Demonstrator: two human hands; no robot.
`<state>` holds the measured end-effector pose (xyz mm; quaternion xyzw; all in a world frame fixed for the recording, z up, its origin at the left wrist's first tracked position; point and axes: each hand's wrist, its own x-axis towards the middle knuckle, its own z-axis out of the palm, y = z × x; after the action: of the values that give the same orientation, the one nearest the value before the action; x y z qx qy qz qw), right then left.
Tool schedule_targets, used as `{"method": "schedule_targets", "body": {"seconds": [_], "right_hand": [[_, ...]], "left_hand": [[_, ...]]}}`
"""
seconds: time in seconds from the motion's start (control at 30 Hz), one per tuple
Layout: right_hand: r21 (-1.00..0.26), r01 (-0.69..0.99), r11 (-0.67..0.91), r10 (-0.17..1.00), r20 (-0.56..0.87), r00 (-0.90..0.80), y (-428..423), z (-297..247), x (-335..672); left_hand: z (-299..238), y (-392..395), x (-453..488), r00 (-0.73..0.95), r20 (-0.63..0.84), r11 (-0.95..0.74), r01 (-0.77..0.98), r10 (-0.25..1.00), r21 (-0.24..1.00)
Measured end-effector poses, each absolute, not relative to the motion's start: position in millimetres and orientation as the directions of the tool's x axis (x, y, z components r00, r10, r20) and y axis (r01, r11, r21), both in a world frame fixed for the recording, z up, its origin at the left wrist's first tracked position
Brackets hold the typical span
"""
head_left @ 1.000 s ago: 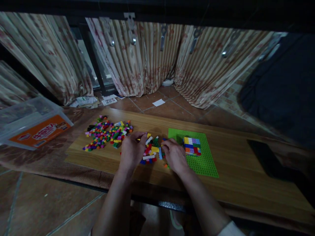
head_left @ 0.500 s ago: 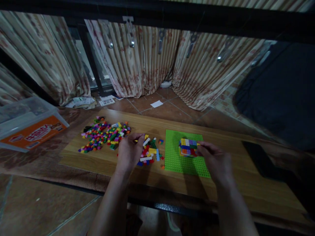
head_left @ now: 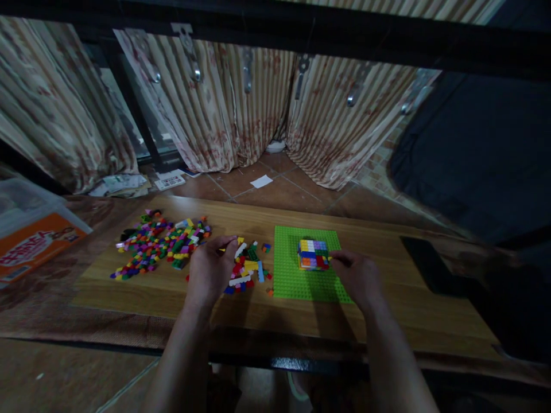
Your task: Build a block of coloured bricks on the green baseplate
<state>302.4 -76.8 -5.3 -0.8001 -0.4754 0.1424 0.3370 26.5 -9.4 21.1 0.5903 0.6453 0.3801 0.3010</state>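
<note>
A green studded baseplate [head_left: 286,281] carries a block of stacked toy bricks [head_left: 313,254] in white, yellow, blue, red, orange and purple. At its right side my right hand [head_left: 357,276] is closed in a pinch, with a small yellow brick [head_left: 330,259] at the fingertips. My left hand [head_left: 210,271] hovers over the left edge of a small pile of mixed bricks [head_left: 248,267], thumb and fingers pressed together. What sits between those fingers, if anything, is too small to make out.
A bigger heap of colourful bricks [head_left: 159,244] spreads over the left of the wooden board [head_left: 249,315]. Beyond it stands a clear plastic box with an orange label [head_left: 37,246]. A dark flat object [head_left: 428,267] lies on the right. Curtains [head_left: 232,115] hang behind.
The whole view has shifted, so the board and bricks appear farther left. My right hand has drawn slightly back from the top of the brick block; my left hand stays by the small pile.
</note>
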Motion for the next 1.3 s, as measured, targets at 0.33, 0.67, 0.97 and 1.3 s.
{"method": "schedule_targets", "body": {"seconds": [0.33, 0.67, 0.97, 1.3], "right_hand": [[-0.636, 0.709, -0.306, 0.852, 0.150, 0.502, -73.3, -6.5, 297.4], [-0.717, 0.634, -0.289, 0.868, 0.083, 0.489, -76.0, -14.3, 308.0], [-0.734, 0.587, -0.340, 0.835, 0.052, 0.548, -73.1, -14.3, 306.7], [-0.798, 0.527, -0.293, 0.831, 0.060, 0.553, -72.8, -11.7, 304.8]], "left_hand": [[21.6, -10.5, 26.7, -0.111, 0.066, 0.002, 0.521, 0.992, 0.853], [21.1, -11.8, 25.3, -0.122, 0.075, -0.001, 0.515, 0.990, 0.857], [25.1, -12.3, 25.8, -0.130, 0.056, 0.023, 0.534, 0.990, 0.845], [21.3, -11.8, 25.9, -0.116, 0.090, -0.011, 0.550, 0.989, 0.835]]}}
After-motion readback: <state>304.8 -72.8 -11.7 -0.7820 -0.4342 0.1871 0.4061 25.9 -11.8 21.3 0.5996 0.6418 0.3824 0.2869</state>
